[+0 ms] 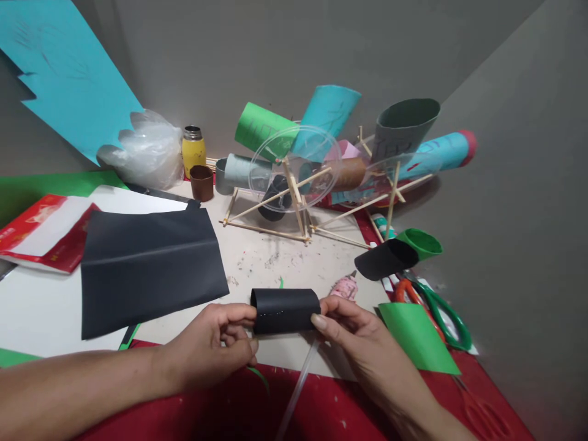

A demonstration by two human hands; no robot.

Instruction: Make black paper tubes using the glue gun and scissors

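Observation:
A black paper tube (285, 309) lies sideways between my two hands, low in the middle of the view. My left hand (215, 346) pinches its left end with curled fingers. My right hand (353, 334) grips its right end, thumb on the front. Just behind the tube sit a small pink glue bottle (345, 288) and a large black paper sheet (147, 266) to the left. Farther back stands a wheel of wooden sticks (294, 199) carrying coloured paper tubes and a clear plastic disc.
Green-handled scissors (443, 312), a green paper piece (416, 334), a black cone (383, 258) and a green cup (420, 242) lie at right. A yellow bottle (193, 150), brown cup (202, 182), plastic bag (147, 153) and red packet (43, 233) sit at left. Grey walls close the corner.

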